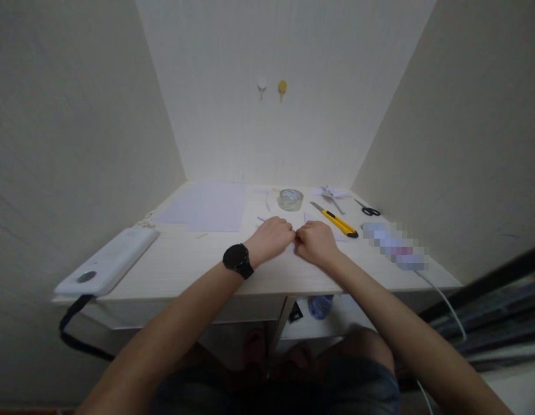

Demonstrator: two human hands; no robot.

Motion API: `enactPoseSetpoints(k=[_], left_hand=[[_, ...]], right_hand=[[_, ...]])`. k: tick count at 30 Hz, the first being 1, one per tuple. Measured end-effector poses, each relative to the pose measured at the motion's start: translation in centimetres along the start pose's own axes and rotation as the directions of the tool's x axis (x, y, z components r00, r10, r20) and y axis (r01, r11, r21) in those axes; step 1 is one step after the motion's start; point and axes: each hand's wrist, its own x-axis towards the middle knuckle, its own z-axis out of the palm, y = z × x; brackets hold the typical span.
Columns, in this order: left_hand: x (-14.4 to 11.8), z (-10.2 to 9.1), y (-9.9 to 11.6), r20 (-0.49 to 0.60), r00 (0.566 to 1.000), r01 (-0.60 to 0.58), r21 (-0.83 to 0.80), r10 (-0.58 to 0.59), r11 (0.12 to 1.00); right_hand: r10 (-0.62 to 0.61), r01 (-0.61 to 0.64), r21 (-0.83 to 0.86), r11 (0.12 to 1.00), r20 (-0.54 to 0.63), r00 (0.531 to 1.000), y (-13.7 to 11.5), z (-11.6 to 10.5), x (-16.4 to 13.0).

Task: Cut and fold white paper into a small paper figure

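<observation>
Landmark: the clear tape roll (290, 200) on the bench (174, 262).

Step in hand: fine two-handed fingertip work, apparently on paper. The left hand (272, 235) and right hand (318, 241) are in front of the tape roll, knuckles up, fingers curled, meeting at the tips. Grip: the fingers of each hand are drawn together; whether anything is clamped between them cannot be told. The white paper piece (309, 217) lies in front and to the right of the roll, partly covered by the right hand. A thin stick (261, 219) shows beside the left hand.

The next move appears to call for a steady, light pinch, level on both sides.

Surroundings: the large paper sheet (215, 207) lies left of the roll; the yellow utility knife (336, 222), paper pinwheel (331, 192) and scissors (370, 211) lie right.

Caution: the knife's blade is exposed near the right hand; avoid sideways travel there.
</observation>
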Motion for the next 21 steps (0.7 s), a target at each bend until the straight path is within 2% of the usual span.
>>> enactPoseSetpoints(k=[4, 10, 16, 21], left_hand=[[0.2, 0.0, 0.1, -0.026, 1.000, -0.003, -0.002, 0.003, 1.000], [0.2, 0.0, -0.1, 0.014, 0.999, 0.030, -0.040, -0.029, 0.999], [0.1, -0.3, -0.1, 0.005, 0.999, 0.035, -0.077, -0.035, 0.996], [0.0, -0.6, -0.3, -0.046, 0.999, 0.012, -0.060, -0.015, 0.998]], right_hand=[[0.011, -0.011, -0.026, 1.000, -0.022, 1.000, 0.0, -0.2, 0.1], [0.043, -0.045, -0.039, 0.998, -0.044, 0.998, -0.1, -0.4, -0.1], [-0.094, 0.095, 0.004, 0.996, -0.012, 0.995, 0.3, 0.1, -0.1], [-0.170, 0.173, 0.028, 0.985, -0.081, 0.982, 1.0, 0.6, -0.4]])
